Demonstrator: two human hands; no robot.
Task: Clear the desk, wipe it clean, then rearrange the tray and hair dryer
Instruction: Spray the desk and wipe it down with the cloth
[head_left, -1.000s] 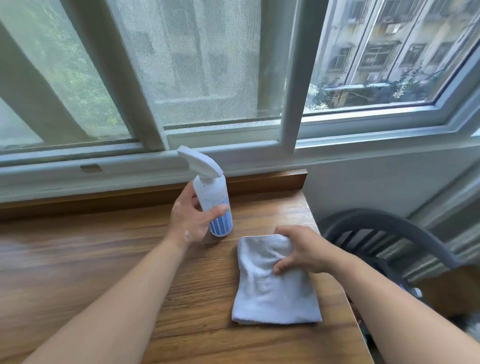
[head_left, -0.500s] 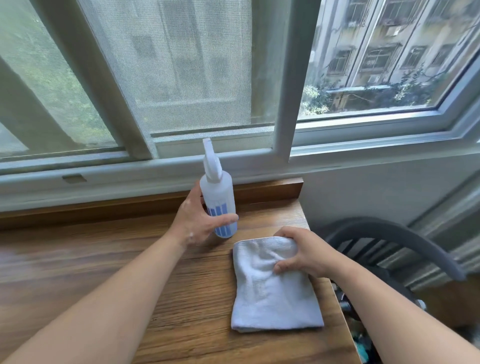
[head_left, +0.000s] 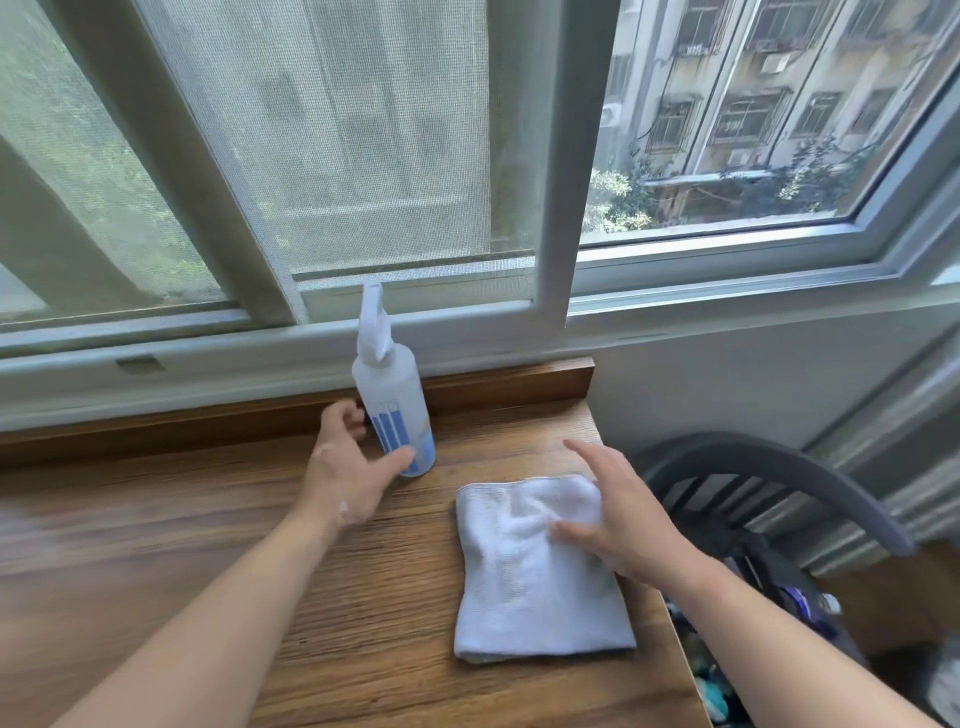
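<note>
We get one head view, close above the desk (head_left: 130, 545), looking forward-down toward the window (head_left: 363, 156).

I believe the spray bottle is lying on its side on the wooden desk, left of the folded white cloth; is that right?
Not quite: the head view shows the spray bottle standing upright on the wooden desk, left of the folded white cloth.
</note>
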